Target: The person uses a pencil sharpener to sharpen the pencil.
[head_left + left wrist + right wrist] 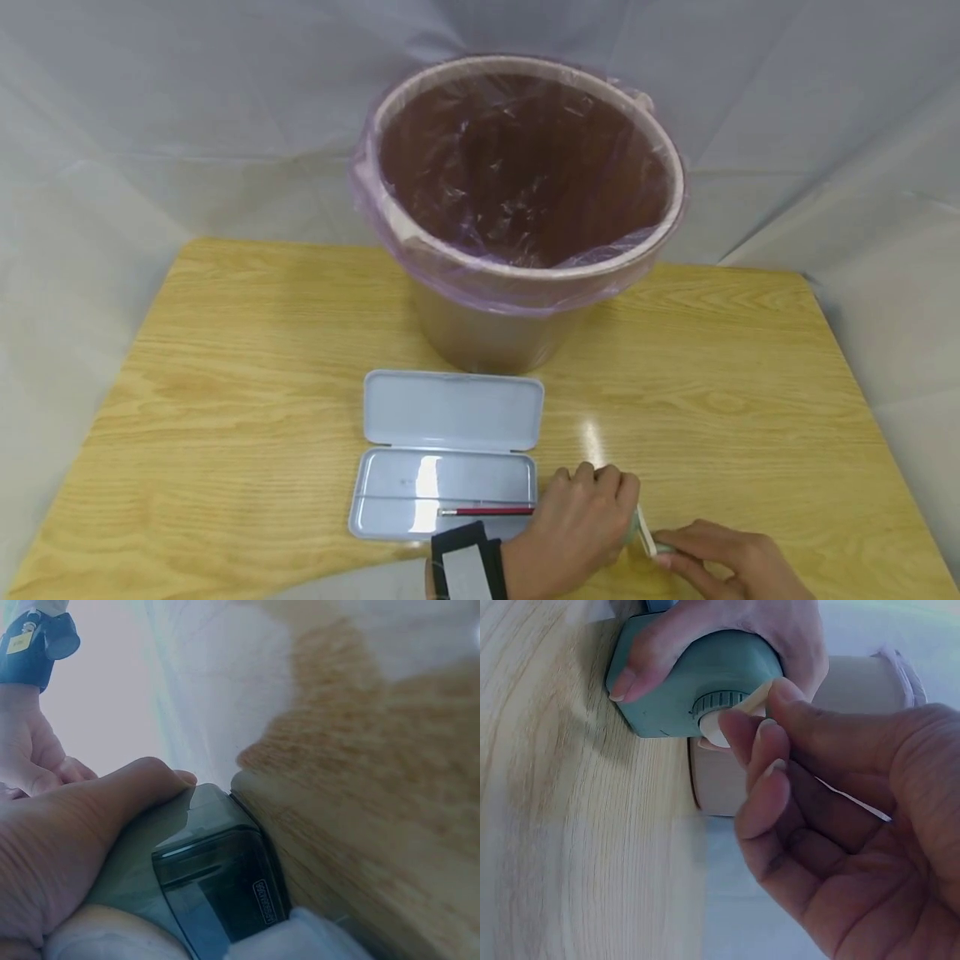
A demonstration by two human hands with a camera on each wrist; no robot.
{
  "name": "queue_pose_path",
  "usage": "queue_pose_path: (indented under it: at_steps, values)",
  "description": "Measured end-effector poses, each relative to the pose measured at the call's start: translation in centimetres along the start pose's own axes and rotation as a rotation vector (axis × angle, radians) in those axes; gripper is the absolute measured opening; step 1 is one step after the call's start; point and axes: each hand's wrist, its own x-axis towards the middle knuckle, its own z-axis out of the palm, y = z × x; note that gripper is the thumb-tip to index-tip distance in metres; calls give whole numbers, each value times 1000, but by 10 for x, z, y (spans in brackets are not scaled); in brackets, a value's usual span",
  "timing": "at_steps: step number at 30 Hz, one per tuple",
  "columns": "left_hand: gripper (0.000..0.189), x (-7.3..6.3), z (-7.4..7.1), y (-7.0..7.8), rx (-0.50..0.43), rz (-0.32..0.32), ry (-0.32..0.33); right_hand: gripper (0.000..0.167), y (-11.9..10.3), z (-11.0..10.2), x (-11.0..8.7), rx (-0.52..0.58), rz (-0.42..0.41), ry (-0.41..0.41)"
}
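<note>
A teal crank pencil sharpener [727,667] rests on the table, held by my left hand [577,525], whose fingers wrap over its body. Most of the sharpener hides behind that hand in the head view. Its dark see-through shavings drawer [217,885] shows in the left wrist view. To its right, my right hand [731,554] pinches the end of the cream crank handle [751,701] between thumb and fingers. Just left of my left hand lies an open light-blue pencil case [453,408]. A dark red pencil [495,511] lies inside, its right end covered by the hand.
A large brown bin [487,333] stands at the back middle of the wooden table [225,375], lined with a thin purple plastic bag [465,292]. White sheeting [225,108] hangs behind the table and along both sides.
</note>
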Motion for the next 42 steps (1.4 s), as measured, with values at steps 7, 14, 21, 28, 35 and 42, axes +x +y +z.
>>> queue_pose_path:
  at_steps: [7, 14, 21, 28, 35, 42]
  values:
    - [22, 0, -1, 0, -4, 5, -23, 50, -6, -3, 13, -60, -28, 180]
    - [17, 1, -1, 2, -6, 6, -11, 44, 0, -7, 26, -127, -23, 180]
    - [16, 1, -1, 2, 25, 5, 2, 45, 1, -3, 26, -81, 17, 151]
    - [14, 1, -2, 1, 19, 0, 17, 50, 7, 5, 33, -101, 18, 152]
    - [22, 1, -1, 4, 13, -4, -10, 46, 19, 21, 38, -116, 70, 143]
    - [19, 0, 0, 2, 16, -14, 0, 45, 25, 26, 40, -137, 69, 151]
